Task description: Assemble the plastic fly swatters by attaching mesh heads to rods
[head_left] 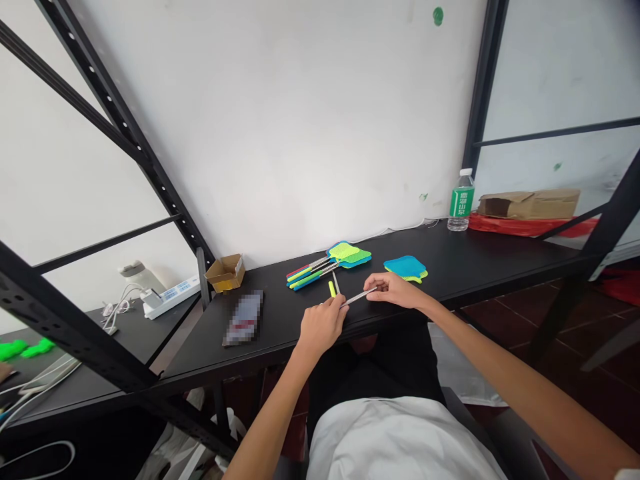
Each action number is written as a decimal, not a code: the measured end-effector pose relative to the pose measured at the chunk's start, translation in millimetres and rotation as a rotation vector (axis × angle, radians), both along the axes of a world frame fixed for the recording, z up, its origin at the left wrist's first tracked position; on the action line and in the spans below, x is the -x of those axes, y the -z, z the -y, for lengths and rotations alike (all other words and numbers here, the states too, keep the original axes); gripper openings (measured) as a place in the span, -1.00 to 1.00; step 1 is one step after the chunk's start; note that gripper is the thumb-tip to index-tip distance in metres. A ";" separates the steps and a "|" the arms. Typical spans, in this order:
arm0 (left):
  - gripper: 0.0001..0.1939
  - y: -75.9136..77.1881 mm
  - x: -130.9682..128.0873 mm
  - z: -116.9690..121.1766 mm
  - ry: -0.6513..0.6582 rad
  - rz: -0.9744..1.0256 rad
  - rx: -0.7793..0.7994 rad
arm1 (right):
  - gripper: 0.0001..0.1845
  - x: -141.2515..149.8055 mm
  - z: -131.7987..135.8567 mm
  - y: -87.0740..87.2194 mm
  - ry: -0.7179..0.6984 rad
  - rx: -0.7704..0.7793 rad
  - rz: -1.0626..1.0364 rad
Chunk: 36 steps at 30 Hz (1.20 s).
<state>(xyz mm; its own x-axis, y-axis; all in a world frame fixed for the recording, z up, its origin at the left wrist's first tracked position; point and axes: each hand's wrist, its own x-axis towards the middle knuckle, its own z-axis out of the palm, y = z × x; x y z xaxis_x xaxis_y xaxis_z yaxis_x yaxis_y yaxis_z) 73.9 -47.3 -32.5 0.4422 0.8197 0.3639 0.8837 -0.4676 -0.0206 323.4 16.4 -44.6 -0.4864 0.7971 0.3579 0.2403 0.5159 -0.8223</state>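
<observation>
A thin metal rod [358,297] spans the gap between my two hands, just above the front part of the black table. My left hand [321,325] is closed around its left end. At its other end, the fingers of my right hand [391,291] pinch the rod. Just beyond my left fingertips, a yellow-green handle [332,289] and a second slim metal piece [335,281] stick out; whether that hand touches them I cannot tell. Several fly swatters [327,265] with coloured handles lie in a pile behind. Loose blue and yellow-green swatter heads [406,267] are stacked beyond my right hand.
On the black table [280,320], a phone-like object [244,319], blurred out, and a small open cardboard box [226,272] are at left. A water bottle [461,201] stands at back right near a cardboard box [530,203]. Black metal shelf posts [483,87] rise on both sides.
</observation>
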 end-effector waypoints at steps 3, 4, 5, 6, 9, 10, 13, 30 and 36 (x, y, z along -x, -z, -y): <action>-0.67 -0.5 -0.2 0.4 -0.002 0.001 0.003 | -0.69 0.5 1.5 -2.4 -0.001 0.001 -0.006; -0.67 -0.7 -0.3 0.5 -0.005 0.001 0.005 | -0.69 0.8 2.3 -3.4 0.001 0.002 -0.008; -0.67 -0.9 -0.4 0.7 -0.007 0.000 0.008 | -0.70 1.0 3.0 -4.3 0.001 0.004 -0.009; -0.67 -1.1 -0.5 0.8 -0.008 0.000 0.010 | -0.70 1.1 3.6 -5.1 0.000 0.006 -0.011; -0.66 -1.8 -0.6 1.2 -0.007 -0.005 0.010 | -0.71 1.1 4.0 -5.8 -0.007 0.007 -0.012; -0.66 -2.0 -0.6 1.3 -0.006 -0.006 0.008 | -0.72 0.9 3.6 -5.6 -0.006 0.007 -0.011; -0.65 -2.7 -0.6 1.6 -0.008 -0.012 0.013 | -0.72 0.5 1.8 -3.8 0.011 0.014 -0.007; -0.69 -2.2 -0.5 1.5 -0.003 0.013 0.003 | -0.75 -0.5 2.4 -3.7 0.019 0.026 0.020; -0.66 -2.2 0.3 1.1 0.001 0.004 -0.005 | -0.72 -0.5 3.6 -4.3 0.011 0.017 0.035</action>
<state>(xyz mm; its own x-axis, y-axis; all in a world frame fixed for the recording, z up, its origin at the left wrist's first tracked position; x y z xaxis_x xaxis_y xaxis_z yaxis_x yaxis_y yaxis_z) 73.6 -48.4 -30.4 0.4416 0.8173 0.3701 0.8833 -0.4685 -0.0192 323.9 12.8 -40.3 -0.4894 0.8084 0.3272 0.2751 0.4991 -0.8217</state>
